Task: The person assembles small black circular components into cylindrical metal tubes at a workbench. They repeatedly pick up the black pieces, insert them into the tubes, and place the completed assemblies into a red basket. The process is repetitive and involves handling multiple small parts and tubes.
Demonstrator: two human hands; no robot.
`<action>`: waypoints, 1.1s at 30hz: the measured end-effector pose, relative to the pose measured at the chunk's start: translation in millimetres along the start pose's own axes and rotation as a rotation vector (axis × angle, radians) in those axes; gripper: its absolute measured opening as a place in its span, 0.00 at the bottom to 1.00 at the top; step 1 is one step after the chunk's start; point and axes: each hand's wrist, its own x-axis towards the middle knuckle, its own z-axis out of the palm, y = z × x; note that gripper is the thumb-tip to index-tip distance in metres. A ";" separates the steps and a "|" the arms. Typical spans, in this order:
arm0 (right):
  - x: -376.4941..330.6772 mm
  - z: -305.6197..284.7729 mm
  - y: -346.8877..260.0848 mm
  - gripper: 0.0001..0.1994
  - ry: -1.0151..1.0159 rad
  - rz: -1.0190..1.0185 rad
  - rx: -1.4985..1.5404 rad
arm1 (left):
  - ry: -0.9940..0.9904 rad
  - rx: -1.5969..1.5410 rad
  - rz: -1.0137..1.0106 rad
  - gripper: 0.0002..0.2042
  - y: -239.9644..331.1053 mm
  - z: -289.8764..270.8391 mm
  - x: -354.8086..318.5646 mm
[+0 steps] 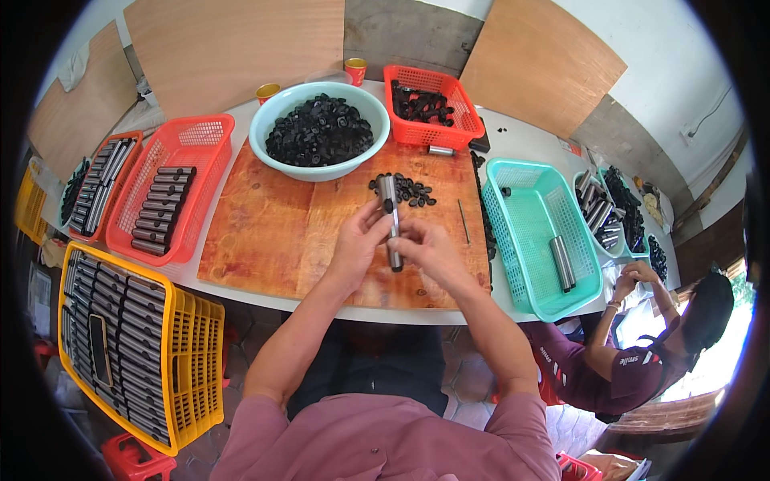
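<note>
A shiny metal tube point(387, 189) with black parts on it is held between my two hands above the wooden board point(265, 232). Its long side runs away from me. My left hand point(359, 240) grips the tube from the left, fingers closed around its middle. On the other side, my right hand point(427, 247) pinches it lower down, near the black end. Just beyond the tube lies a loose group of small black plastic pieces point(413, 191). A thin metal rod point(464, 222) rests on the board to the right. My fingers hide part of the tube.
A pale blue basin point(265, 144) full of black pieces stands behind the board. Red baskets point(212, 176) and a yellow crate point(183, 369) hold tubes at left. At right, a green basket point(525, 301) contains tubes; a co-worker point(642, 361) sits beyond. Another red basket point(437, 135) is behind.
</note>
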 end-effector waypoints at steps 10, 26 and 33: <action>37.0 -38.8 48.6 0.09 0.399 -0.252 -0.702 | 0.202 -0.247 -0.168 0.13 -26.1 -42.6 -25.8; 49.4 -32.1 69.3 0.08 0.311 -0.271 -0.618 | 0.103 -0.267 -0.109 0.21 -26.5 -41.3 -28.9; 54.8 -23.9 73.3 0.11 0.415 -0.183 -0.660 | 0.091 -0.267 -0.120 0.22 -19.9 -38.3 -30.0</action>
